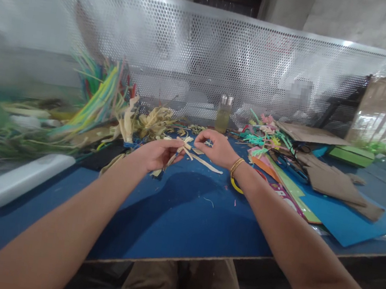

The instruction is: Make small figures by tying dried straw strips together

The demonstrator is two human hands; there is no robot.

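Note:
Pale dried husk strips (186,146), gathered into a small knotted bunch, are pinched between the thumb and fingers of my left hand (162,154). One long loose strip (207,165) trails from the bunch to the right, over the blue tabletop (182,219). My right hand (220,149), with a gold bracelet (236,167) at the wrist, is close to the right side of the bunch. Its thumb and index finger are drawn together in a pinch; whatever they hold is too small to make out.
On the left are a white power bank (26,178), dried husks (153,122) and colourful strips (99,98). A bottle (223,115) stands at the back before a perforated metal panel (212,61). Yellow-handled scissors (235,185), cardboard (335,181) and blue paper (356,229) lie right.

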